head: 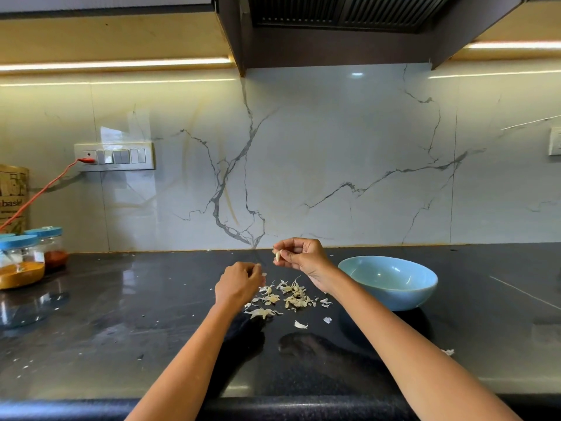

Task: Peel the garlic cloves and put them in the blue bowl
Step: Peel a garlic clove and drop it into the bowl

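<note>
My right hand (299,253) is raised above the black counter and pinches a pale garlic clove (277,256) between thumb and fingers. My left hand (239,282) hovers lower and to the left, fingers curled; whether it holds a scrap of skin cannot be told. Between and below the hands lies a scatter of papery garlic skins (285,297). The blue bowl (391,284) stands to the right of my right wrist; its inside looks bare from this angle.
Two jars with blue lids (22,259) holding orange and red powders stand at the far left, beside a brown paper bag (13,196). A red cable (45,189) runs to the wall switch panel (114,156). A marble backsplash rises behind the counter.
</note>
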